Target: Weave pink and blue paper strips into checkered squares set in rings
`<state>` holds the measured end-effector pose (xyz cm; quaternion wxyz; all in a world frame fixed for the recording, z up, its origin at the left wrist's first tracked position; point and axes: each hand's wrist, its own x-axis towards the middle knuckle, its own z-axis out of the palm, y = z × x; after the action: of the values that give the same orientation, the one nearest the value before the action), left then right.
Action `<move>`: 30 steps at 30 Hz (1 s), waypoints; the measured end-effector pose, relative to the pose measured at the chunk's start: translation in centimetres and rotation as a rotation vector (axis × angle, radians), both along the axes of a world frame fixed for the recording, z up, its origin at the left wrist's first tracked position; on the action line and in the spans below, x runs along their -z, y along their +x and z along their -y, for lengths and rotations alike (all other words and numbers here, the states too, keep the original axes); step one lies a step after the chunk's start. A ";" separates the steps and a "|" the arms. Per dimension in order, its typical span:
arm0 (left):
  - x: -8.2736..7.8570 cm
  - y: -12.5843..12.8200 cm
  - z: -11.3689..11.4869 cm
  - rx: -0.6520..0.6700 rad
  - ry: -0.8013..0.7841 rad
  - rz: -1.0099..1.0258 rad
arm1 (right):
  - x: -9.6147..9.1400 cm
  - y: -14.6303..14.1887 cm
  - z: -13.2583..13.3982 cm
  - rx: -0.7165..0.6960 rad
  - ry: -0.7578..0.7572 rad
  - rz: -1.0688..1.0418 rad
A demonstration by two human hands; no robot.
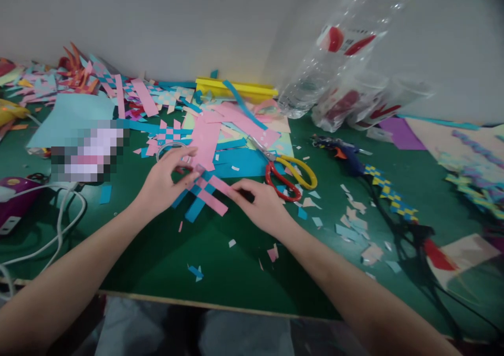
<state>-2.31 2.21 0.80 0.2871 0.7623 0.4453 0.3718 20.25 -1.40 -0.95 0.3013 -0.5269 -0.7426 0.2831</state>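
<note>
Between my two hands is a small weave of pink and blue paper strips (205, 190), raised a little over the green table. My left hand (169, 175) pinches its upper left part between thumb and fingers. With closed fingertips, my right hand (255, 201) grips the end of a pink strip on the right side. Loose blue strip ends stick out at the lower left. Just beyond my right hand lie scissors (271, 159) with one red and one yellow handle. A clear ring like a tape roll (163, 148) sits behind my left hand, partly hidden.
Pink and blue paper strips (207, 135) pile up behind my hands, before a yellow holder (236, 88). Plastic cups in clear sleeves (334, 101) stand at the back right. A glue gun (346, 154) and paper scraps (354, 219) lie right; white cables (59, 230) loop left.
</note>
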 end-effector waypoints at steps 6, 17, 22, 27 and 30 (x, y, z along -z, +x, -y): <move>0.5 -0.2 -0.3 0.021 -0.128 0.095 | -0.2 0.7 -0.8 0.142 -0.026 -0.112; 0.2 -0.1 -0.3 -0.070 -0.334 0.207 | 0.0 1.1 -1.1 0.112 -0.013 -0.226; 0.4 -0.5 -0.3 -0.067 -0.310 0.092 | 0.1 1.1 -1.1 0.198 0.095 -0.313; 0.4 -0.5 -0.4 -0.075 -0.256 0.092 | 0.4 1.6 -1.9 0.392 0.214 -0.797; 0.5 -0.5 -0.3 -0.057 -0.280 0.152 | 0.2 1.8 -1.7 0.324 0.116 -0.802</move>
<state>-2.79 2.53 0.35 0.4129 0.6713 0.4914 0.3706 22.08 0.30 -1.19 0.6355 -0.4672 -0.4892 0.3722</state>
